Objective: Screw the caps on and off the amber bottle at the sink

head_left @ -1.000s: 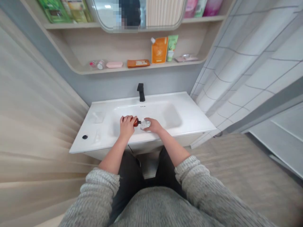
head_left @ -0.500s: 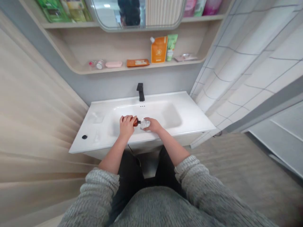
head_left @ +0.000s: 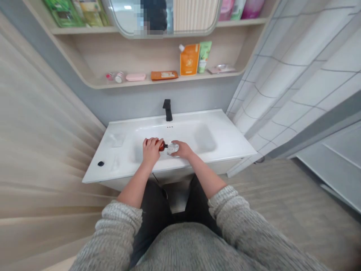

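Over the basin of the white sink (head_left: 235, 145), my left hand (head_left: 151, 149) is wrapped round a reddish-brown bottle (head_left: 161, 146). The bottle lies tipped on its side, its dark neck pointing right. At its mouth is a small clear cup (head_left: 172, 148), gripped by my right hand (head_left: 182, 148) from the right side. Whether liquid is flowing between them is too small to see. A round black cap (head_left: 100, 163) lies on the left part of the sink top.
A black faucet (head_left: 168, 110) stands behind the basin. On the shelf (head_left: 135, 83) above are an orange pouch (head_left: 189, 60), a green tube (head_left: 204, 57) and several small items. A mirror (head_left: 194, 17) hangs higher. At the left is a beige curtain (head_left: 42, 143).
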Action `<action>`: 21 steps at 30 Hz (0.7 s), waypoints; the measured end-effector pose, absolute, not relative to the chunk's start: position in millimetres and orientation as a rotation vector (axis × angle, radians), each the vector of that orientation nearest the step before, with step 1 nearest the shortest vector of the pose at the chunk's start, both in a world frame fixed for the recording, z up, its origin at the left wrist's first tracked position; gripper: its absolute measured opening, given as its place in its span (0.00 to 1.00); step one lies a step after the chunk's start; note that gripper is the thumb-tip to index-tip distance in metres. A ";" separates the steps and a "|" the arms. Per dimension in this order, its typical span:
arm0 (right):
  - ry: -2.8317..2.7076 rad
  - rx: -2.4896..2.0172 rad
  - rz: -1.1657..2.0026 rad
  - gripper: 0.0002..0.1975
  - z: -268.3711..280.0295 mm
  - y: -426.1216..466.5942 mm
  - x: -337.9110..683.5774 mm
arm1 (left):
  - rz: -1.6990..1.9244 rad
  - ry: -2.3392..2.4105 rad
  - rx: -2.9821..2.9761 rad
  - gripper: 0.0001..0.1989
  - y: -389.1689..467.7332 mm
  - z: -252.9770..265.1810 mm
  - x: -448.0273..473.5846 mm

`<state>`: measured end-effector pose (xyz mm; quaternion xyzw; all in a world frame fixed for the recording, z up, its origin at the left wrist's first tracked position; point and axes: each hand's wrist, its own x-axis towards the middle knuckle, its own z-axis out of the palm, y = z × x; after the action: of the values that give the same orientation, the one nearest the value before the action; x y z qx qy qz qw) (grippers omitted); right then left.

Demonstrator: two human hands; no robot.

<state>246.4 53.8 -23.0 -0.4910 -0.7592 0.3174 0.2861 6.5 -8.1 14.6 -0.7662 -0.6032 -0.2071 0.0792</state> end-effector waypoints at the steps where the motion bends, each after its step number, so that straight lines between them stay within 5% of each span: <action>1: -2.033 -1.310 0.847 0.43 -23.0 53.8 246.4 | -0.619 -1.803 -2.289 0.32 -8.1 14.5 6.5; 21: -2.033 -1.280 0.838 0.43 -29.3 57.6 247.2 | -0.651 -1.821 -2.294 0.31 -6.7 11.3 6.2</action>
<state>247.2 57.6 -29.3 -0.4808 -0.7637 0.3147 0.2942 6.2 -6.7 11.3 -0.7626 -0.6055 -0.2163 0.0704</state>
